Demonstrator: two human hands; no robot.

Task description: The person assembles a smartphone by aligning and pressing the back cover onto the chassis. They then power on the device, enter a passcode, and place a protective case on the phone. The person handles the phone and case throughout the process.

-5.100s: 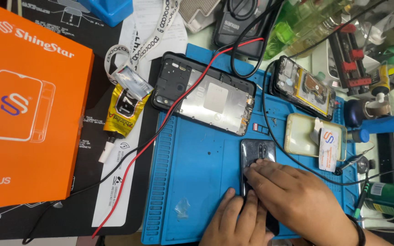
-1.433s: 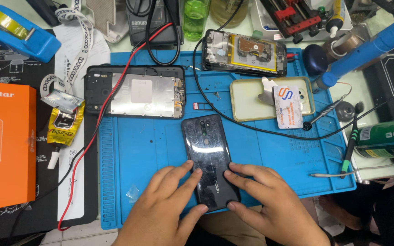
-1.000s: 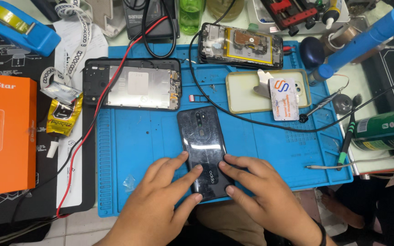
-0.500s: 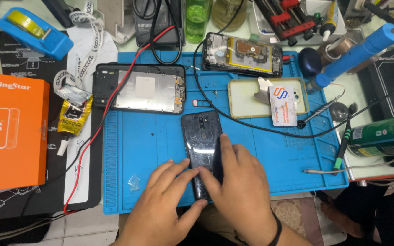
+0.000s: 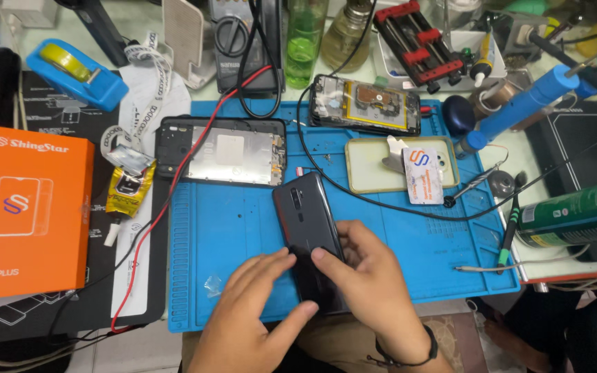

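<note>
A dark glossy phone lies back-up on the blue work mat, its camera strip toward the far end. My right hand wraps over the phone's near half, thumb on its back and fingers curled around its right edge. My left hand rests beside it with its fingertips on the phone's lower left edge. The near end of the phone is hidden under both hands.
A bare phone frame and an opened phone lie at the mat's far side, beside a clear case with a card. An orange box sits left, a blue tape dispenser behind, a green can right. Red and black cables cross the mat.
The phone stays on the mat, angled slightly more leftward. My right hand has slid over its near half and grips the right edge. The view has shifted.
</note>
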